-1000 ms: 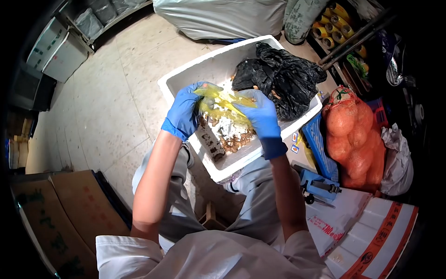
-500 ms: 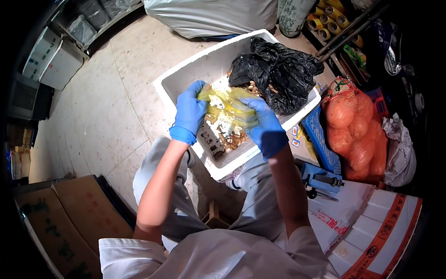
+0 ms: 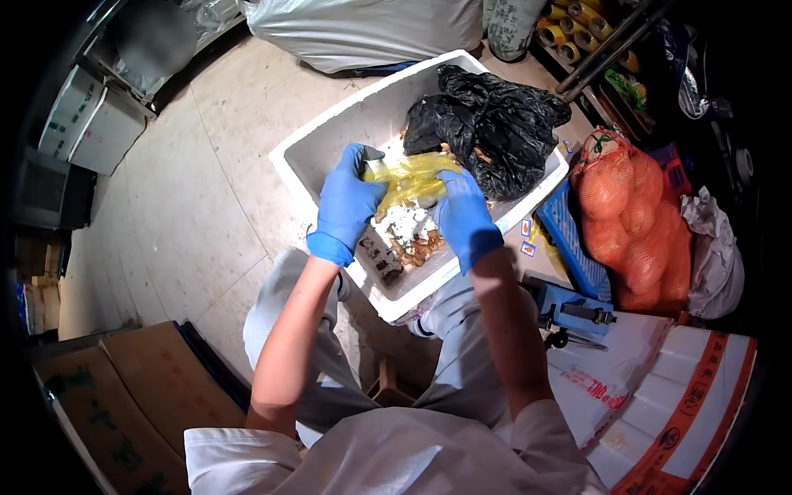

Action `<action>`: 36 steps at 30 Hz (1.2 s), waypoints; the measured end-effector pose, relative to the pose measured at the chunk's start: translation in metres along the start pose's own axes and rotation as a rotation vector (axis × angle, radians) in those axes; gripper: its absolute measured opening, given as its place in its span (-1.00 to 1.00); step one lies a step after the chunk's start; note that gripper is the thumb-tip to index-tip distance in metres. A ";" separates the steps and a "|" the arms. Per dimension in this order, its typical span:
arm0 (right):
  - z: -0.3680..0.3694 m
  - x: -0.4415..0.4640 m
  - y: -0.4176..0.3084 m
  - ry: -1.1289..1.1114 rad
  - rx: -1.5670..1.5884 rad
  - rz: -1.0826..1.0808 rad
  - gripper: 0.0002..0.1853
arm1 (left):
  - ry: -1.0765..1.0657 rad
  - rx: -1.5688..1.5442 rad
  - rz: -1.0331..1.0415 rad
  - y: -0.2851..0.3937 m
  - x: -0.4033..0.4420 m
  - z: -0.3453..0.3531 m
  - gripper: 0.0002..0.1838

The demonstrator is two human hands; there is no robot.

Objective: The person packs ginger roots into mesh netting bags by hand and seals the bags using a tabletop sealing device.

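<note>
A yellow mesh bag (image 3: 406, 177) is stretched between my two blue-gloved hands, low over the white foam box (image 3: 309, 136). My left hand (image 3: 346, 198) is closed on the bag's left end, with thumb and fingers curled round it. My right hand (image 3: 467, 213) grips the other end, its fingers partly hidden by the bag. Something pale seems to be inside the netting, too unclear to name. Below the bag, brown lumpy pieces (image 3: 417, 249) and white bits lie on the box floor. A crumpled black plastic bag (image 3: 499, 124) covers the far right part of the box.
To the right stand a blue plastic basket (image 3: 573, 252) and a red net sack (image 3: 631, 223) of large round things. A blue device (image 3: 573, 315) sits on a white carton (image 3: 660, 396). Brown cardboard boxes (image 3: 157, 371) are at lower left. A large grey-white covered bundle (image 3: 363, 29) lies beyond.
The yellow mesh bag has gone from spread out to more bunched together. My right hand has turned more upright, and my left hand has shifted slightly to the right.
</note>
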State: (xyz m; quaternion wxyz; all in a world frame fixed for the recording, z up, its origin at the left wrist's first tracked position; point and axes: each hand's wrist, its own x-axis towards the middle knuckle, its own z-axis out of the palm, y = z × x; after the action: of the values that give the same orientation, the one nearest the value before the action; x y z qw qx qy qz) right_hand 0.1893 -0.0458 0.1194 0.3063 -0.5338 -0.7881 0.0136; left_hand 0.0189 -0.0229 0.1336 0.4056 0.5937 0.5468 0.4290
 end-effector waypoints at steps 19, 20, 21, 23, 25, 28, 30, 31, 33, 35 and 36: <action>0.020 -0.002 0.016 -0.184 0.688 0.356 -0.74 | -0.163 -0.135 -0.114 -0.003 0.003 -0.006 -0.82; 0.016 0.000 0.011 -0.210 0.706 0.389 -0.73 | -0.103 0.037 -0.049 -0.004 0.003 -0.004 -0.83; 0.012 0.002 0.006 -0.236 0.723 0.422 -0.71 | -0.049 0.098 -0.045 -0.006 0.001 -0.002 -0.85; 0.012 0.010 0.000 -0.339 1.647 0.609 -0.71 | -0.005 0.157 0.073 -0.006 -0.003 -0.002 -0.80; 0.009 0.012 -0.006 -0.386 2.567 0.705 -0.73 | 0.041 0.217 0.195 -0.004 -0.004 -0.002 -0.76; -0.024 0.022 -0.036 -0.180 1.458 0.762 -0.78 | -0.204 -0.470 -0.197 0.006 -0.005 -0.003 -0.77; -0.016 0.030 -0.032 -0.257 1.479 0.810 -0.80 | -0.089 -0.518 -0.178 0.009 -0.007 -0.005 -0.74; -0.008 0.028 -0.034 -0.217 1.288 0.742 -0.80 | -0.073 -0.476 -0.207 0.010 -0.007 -0.008 -0.69; -0.009 0.026 -0.034 -0.156 1.384 0.768 -0.79 | -0.025 -0.352 -0.101 0.003 -0.004 -0.007 -0.68; -0.001 0.021 -0.021 -0.093 1.481 0.793 -0.78 | 0.022 -0.225 0.004 0.002 -0.004 -0.008 -0.67; 0.016 0.011 0.005 -0.205 1.896 0.632 -0.72 | -0.060 -0.360 -0.089 0.005 -0.005 -0.009 -0.69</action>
State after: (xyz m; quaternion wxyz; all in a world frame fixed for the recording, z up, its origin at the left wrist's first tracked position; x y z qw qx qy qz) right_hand 0.1832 -0.0295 0.1096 0.5181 -0.2505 -0.2963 0.7622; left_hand 0.0117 -0.0280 0.1411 0.5400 0.4993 0.4746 0.4837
